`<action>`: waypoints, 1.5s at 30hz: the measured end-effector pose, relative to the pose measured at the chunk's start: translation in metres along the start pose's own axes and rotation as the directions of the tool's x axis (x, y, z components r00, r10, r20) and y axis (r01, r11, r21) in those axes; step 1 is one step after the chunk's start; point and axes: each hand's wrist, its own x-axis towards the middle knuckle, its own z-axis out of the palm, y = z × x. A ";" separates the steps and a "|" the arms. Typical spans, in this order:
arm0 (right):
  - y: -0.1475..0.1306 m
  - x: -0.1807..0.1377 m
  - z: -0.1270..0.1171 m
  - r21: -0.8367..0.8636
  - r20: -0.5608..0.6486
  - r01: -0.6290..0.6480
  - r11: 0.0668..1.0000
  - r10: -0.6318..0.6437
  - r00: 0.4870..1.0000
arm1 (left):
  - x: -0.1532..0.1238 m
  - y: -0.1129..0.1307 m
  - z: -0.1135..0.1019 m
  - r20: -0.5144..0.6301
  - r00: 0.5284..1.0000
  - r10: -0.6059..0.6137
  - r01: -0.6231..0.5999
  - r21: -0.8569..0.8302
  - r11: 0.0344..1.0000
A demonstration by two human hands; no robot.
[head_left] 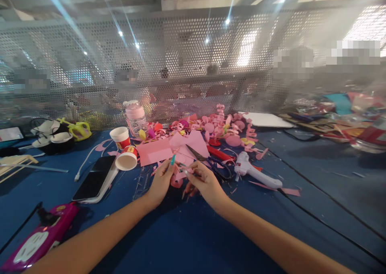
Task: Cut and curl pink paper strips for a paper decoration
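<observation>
My left hand (163,178) and my right hand (206,180) meet over the blue tabletop, fingertips pinched together. Between them is a small piece of pink paper (180,176), partly covered by the fingers. One long teal nail shows on the left hand. Just beyond the hands lie sheets of pink paper (155,150) and a pair of scissors (195,152), blades pointing away to the left. A red object (220,153) lies beside the scissors. Farther back spreads a heap of pink paper cutouts and curls (233,140), with some yellow and magenta pieces among them.
A white glue gun (256,172) with a black cord lies at right. To the left are two paper cups (126,161), a phone (95,177), a bottle (135,115) and a magenta power strip (42,236). A perforated metal screen (181,53) stands behind.
</observation>
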 end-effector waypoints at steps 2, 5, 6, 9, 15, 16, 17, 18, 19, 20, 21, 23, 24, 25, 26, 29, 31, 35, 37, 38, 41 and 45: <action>0.000 0.001 -0.001 0.065 0.025 -0.051 0.997 0.050 0.998 | 0.001 -0.004 -0.001 -0.045 0.999 0.002 -0.004 -0.039 0.999; -0.001 0.000 0.000 0.153 0.050 -0.121 0.981 0.115 0.992 | 0.002 -0.008 -0.002 -0.084 0.996 0.037 -0.040 -0.039 0.998; -0.001 -0.001 0.001 0.180 0.057 -0.135 0.974 0.127 0.990 | 0.002 -0.009 -0.003 -0.086 0.996 0.041 -0.043 -0.031 0.999; 0.000 0.000 0.001 0.248 0.066 -0.119 0.961 0.105 0.992 | 0.001 -0.007 -0.003 -0.063 0.998 0.016 -0.018 -0.040 0.999; 0.001 0.003 -0.003 0.261 0.025 -0.044 0.964 0.039 0.999 | 0.000 0.008 0.002 0.050 0.999 0.004 0.002 -0.119 0.993; 0.001 0.003 -0.003 0.246 0.020 -0.039 0.968 0.035 0.999 | 0.000 0.010 0.003 0.076 0.997 -0.010 0.019 -0.123 0.992; 0.000 0.002 -0.003 0.231 0.015 -0.035 0.972 0.032 0.999 | 0.000 0.012 0.003 0.096 0.995 -0.030 0.042 -0.117 0.992; -0.001 0.002 -0.003 0.220 0.011 -0.031 0.975 0.030 1.000 | 0.000 0.013 0.004 0.107 0.993 -0.049 0.061 -0.106 0.993; -0.002 0.002 -0.003 0.217 0.007 -0.029 0.976 0.028 1.000 | 0.000 0.014 0.004 0.106 0.993 -0.060 0.070 -0.096 0.993; -0.003 0.001 -0.002 0.221 0.003 -0.027 0.975 0.027 1.000 | 0.000 0.015 0.004 0.094 0.994 -0.062 0.071 -0.091 0.993; -0.003 0.001 -0.001 0.230 -0.002 -0.023 0.973 0.024 1.000 | 0.000 0.015 0.004 0.077 0.995 -0.058 0.065 -0.094 0.993; -0.004 0.001 0.001 0.240 -0.013 -0.015 0.971 0.019 1.000 | -0.001 0.015 0.003 0.046 0.997 -0.058 0.063 -0.118 0.991; -0.003 0.001 0.003 0.231 -0.018 -0.013 0.973 0.017 1.000 | -0.001 0.014 0.003 0.035 0.997 -0.072 0.076 -0.129 0.989; -0.002 0.001 0.003 0.210 -0.026 -0.014 0.978 0.020 0.999 | -0.002 0.013 0.003 0.027 0.995 -0.098 0.101 -0.138 0.985; -0.001 0.001 0.004 0.178 -0.049 -0.013 0.984 0.022 0.999 | -0.002 0.011 0.003 0.020 0.992 -0.127 0.128 -0.148 0.981; 0.004 0.001 0.003 -0.006 -0.198 0.034 0.999 -0.034 0.980 | -0.002 0.006 0.003 -0.011 0.983 -0.183 0.177 -0.192 0.965; 0.005 -0.001 0.001 -0.229 -0.317 0.140 0.963 -0.210 0.925 | 0.000 0.002 0.003 -0.054 0.982 -0.181 0.166 -0.203 0.965; 0.002 -0.007 -0.001 -0.623 -0.210 0.361 0.694 -0.592 0.778 | 0.004 -0.003 0.003 -0.114 0.979 -0.169 0.139 -0.236 0.962; 0.000 -0.010 0.001 -0.692 -0.119 0.407 0.596 -0.650 0.750 | 0.004 -0.001 0.003 -0.107 0.979 -0.176 0.142 -0.273 0.952; 0.000 -0.012 0.002 -0.718 -0.097 0.415 0.560 -0.670 0.736 | 0.003 0.001 0.003 -0.099 0.978 -0.183 0.148 -0.288 0.946; -0.001 -0.015 0.005 -0.802 -0.050 0.410 0.435 -0.733 0.679 | 0.001 0.006 0.004 -0.068 0.978 -0.200 0.169 -0.313 0.935; -0.002 -0.016 0.006 -0.877 0.011 0.361 0.317 -0.739 0.674 | 0.001 0.005 0.003 -0.050 0.981 -0.190 0.168 -0.291 0.942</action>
